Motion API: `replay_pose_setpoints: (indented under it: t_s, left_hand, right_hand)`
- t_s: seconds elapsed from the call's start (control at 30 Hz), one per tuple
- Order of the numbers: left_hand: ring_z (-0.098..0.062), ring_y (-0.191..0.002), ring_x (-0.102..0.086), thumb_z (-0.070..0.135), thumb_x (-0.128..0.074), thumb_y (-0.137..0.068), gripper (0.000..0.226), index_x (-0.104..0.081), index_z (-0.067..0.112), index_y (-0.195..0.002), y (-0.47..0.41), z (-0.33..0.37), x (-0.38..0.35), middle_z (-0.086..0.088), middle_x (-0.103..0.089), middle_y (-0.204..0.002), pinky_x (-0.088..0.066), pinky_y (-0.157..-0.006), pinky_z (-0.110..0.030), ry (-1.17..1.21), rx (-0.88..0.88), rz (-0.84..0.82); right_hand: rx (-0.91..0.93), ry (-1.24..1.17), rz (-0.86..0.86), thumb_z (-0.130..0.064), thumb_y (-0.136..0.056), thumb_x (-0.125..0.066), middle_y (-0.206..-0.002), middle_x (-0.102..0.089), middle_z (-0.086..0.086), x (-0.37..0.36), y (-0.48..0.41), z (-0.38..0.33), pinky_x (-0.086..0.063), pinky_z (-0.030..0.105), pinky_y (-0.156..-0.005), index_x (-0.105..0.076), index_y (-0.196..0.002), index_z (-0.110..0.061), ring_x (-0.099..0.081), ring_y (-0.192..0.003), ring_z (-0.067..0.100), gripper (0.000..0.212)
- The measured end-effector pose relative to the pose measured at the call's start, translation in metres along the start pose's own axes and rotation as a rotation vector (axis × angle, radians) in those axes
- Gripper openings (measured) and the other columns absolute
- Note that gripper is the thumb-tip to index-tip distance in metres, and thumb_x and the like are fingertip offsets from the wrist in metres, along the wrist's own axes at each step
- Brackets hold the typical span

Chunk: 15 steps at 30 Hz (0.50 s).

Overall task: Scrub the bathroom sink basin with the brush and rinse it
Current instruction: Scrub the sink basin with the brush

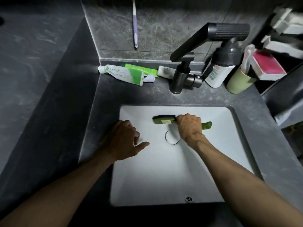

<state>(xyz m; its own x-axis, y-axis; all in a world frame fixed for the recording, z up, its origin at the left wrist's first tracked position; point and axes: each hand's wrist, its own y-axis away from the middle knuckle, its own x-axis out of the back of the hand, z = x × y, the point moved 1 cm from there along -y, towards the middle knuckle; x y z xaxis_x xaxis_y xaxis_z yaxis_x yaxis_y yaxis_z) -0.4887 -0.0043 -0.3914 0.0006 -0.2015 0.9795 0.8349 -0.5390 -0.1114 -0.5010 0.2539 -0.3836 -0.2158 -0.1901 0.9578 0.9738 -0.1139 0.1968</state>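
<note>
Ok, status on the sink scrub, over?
Right hand grips brush, head down in basin beyond drain. Left hand open at left rim. No water running; nothing in the way.

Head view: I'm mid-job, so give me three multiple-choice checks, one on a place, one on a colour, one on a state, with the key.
1. Where is the head of the brush?
A. outside the basin
B. in the basin, on the far side of the drain
C. in the basin's near corner

2. What colour is the brush?
A. red
B. white
C. green

3. What is the state of the left hand?
A. empty, at the basin's left rim
B. gripping the brush
C. covering the drain

Key:
1 B, the head lies beyond the drain.
2 C, the head and the handle end both show green.
3 A, it holds nothing, while the right hand grips the brush handle.
</note>
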Motion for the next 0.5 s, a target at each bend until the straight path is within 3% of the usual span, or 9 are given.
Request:
replay_pose_setpoints:
  t_s: [0.13, 0.2, 0.4, 0.5]
  left_hand:
    - [-0.008, -0.084, -0.057, 0.079, -0.05, -0.081, 0.058, -0.063, 0.026, -0.058, -0.001, 0.0, 0.001, 0.013, -0.063, -0.067, -0.047, -0.086, -0.033, 0.028, 0.027, 0.013]
    - [-0.008, -0.085, -0.057, 0.079, -0.049, -0.081, 0.059, -0.063, 0.026, -0.059, 0.0, 0.002, 0.002, 0.013, -0.064, -0.069, -0.048, -0.088, -0.033, 0.028, 0.027, 0.005]
    - [-0.008, -0.079, -0.059, 0.08, -0.048, -0.082, 0.061, -0.065, 0.026, -0.059, -0.002, 0.002, 0.004, 0.01, -0.066, -0.068, -0.049, -0.081, -0.03, 0.027, 0.024, 0.036]
    - [-0.009, -0.077, -0.057, 0.076, -0.054, -0.082, 0.057, -0.063, 0.025, -0.057, 0.0, 0.002, 0.004, 0.011, -0.064, -0.064, -0.049, -0.079, -0.031, 0.049, 0.01, 0.064]
  right_hand:
    - [-0.288, 0.13, -0.043, -0.017, -0.098, -0.036, -0.116, -0.066, 0.001, -0.007, 0.025, 0.084, -0.049, 0.033, -0.091, -0.06, -0.117, -0.023, -0.064, -0.109, 0.024, 0.031]
    - [-0.338, 0.153, -0.036, -0.017, -0.098, -0.038, -0.115, -0.067, 0.001, -0.006, 0.023, 0.1, -0.05, 0.031, -0.088, -0.061, -0.117, -0.022, -0.065, -0.108, 0.023, 0.03]
    - [-0.032, -0.041, -0.056, -0.014, -0.097, -0.039, -0.113, -0.066, 0.001, -0.01, 0.0, -0.018, -0.047, 0.032, -0.085, -0.059, -0.116, -0.022, -0.065, -0.103, 0.024, 0.029]
    - [-0.001, -0.085, -0.081, -0.015, -0.098, -0.036, -0.115, -0.065, 0.002, -0.008, 0.003, -0.024, -0.045, 0.032, -0.088, -0.058, -0.117, -0.021, -0.063, -0.106, 0.025, 0.03]
